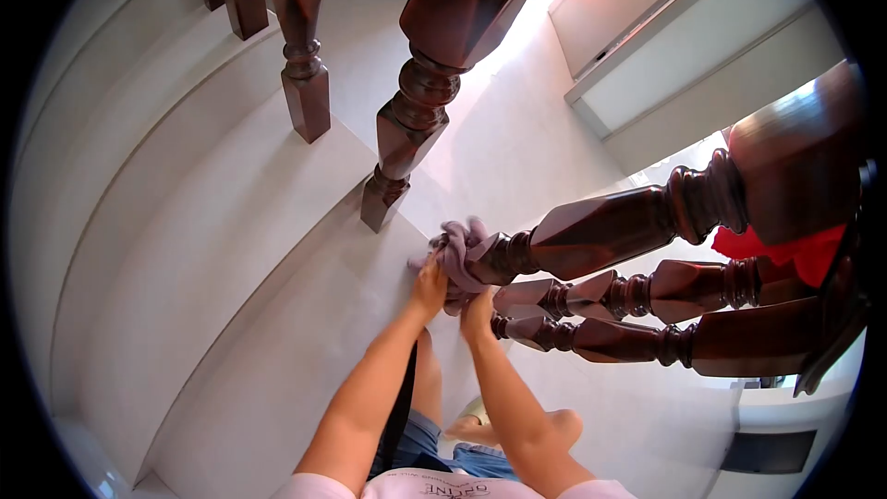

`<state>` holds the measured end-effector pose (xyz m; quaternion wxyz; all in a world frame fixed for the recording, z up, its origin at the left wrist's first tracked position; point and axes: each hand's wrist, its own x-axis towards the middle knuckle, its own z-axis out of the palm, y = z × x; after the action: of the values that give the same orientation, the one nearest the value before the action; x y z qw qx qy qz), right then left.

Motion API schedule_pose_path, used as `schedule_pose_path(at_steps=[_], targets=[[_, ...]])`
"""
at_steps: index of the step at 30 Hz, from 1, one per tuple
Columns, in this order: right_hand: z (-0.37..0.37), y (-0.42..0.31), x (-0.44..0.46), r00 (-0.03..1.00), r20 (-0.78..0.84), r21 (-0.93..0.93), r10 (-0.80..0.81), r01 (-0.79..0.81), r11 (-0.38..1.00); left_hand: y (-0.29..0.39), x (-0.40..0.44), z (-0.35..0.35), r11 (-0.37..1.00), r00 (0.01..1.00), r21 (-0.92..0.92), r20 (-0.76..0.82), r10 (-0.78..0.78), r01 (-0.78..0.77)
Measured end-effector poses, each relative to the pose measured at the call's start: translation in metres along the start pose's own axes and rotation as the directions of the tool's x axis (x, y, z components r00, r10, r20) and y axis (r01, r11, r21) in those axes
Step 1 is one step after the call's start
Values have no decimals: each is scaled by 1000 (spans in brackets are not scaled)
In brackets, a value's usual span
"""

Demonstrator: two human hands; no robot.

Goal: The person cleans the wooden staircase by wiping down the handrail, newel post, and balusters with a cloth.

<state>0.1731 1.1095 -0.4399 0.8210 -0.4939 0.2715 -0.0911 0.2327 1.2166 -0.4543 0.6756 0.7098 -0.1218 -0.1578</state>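
Note:
A mauve cloth (459, 254) is wrapped around the base of a dark wooden baluster (601, 233) on the pale stair. My left hand (429, 288) holds the cloth on its left side, with the fingers closed into the fabric. Close beside it, my right hand (478, 312) grips the lower right part of the cloth at the baluster's foot. The cloth covers some of the fingertips of both hands.
Curved pale steps (212, 212) spread to the left. More dark balusters stand above (407, 129) and at the right (647, 342). Something red (795, 254) hangs behind the right balusters. A pale cabinet (684, 46) is at the upper right.

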Motion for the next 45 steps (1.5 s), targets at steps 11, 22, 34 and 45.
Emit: schedule_pose_path(at_steps=[11,22,34,45], targets=[[2,22,7,999,-34,136,26,-21,990,7,-43,8,716,972,671,33,231,-193],[2,17,-31,944,-72,47,323,-320,946,33,-46,15,860,973,509,-193,129,-13],[-31,-88,-137,945,84,-381,-316,323,867,159,-139,48,907,860,-318,-502,86,-276],[144,-330,-117,506,351,-76,-788,854,514,436,-14,37,834,681,-5,-580,446,-551]])
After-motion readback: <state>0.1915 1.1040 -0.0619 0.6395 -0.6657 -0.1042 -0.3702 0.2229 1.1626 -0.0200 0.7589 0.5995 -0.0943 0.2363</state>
